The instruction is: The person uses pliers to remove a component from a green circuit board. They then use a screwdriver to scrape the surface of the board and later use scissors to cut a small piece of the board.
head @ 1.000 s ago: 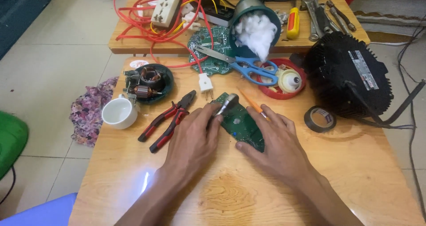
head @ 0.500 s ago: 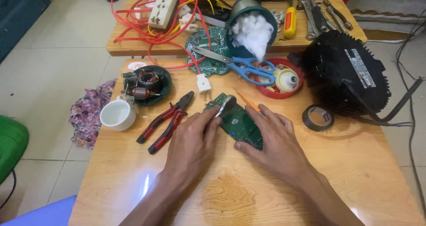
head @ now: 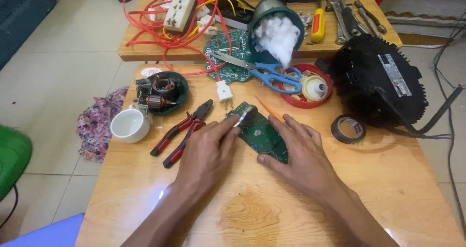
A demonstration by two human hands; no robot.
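At the left edge of the wooden table (head: 145,198), a white cup (head: 129,124) stands upright just beside a floral cloth (head: 97,125) that hangs off the side; nothing shows inside the cup. Above it, a dark round dish (head: 162,92) holds copper-wound motor parts. Red-handled pliers (head: 182,132) lie closed between the dish and the left hand (head: 208,152).

In the middle of the frame, the left hand is curled, its fingers pinched on a small silvery tool (head: 245,116) whose tip rests on the upper end of the green circuit board (head: 259,133). The right hand (head: 303,155) lies spread flat, fingertips pressing the board's lower right edge to the table. The work looks to be in its middle: the board is out of any casing and held steady with the tool on it, but whether any joint or part is already dealt with cannot be told.

Further up, blue-handled scissors (head: 269,72) lie across a second, round green board (head: 228,53), and a tipped teal pot (head: 276,28) spills white cotton wadding. To its right, a red lid (head: 308,87) holds a pale round part. At the right, a roll of black tape (head: 348,129) lies near a large black finned housing (head: 378,79).
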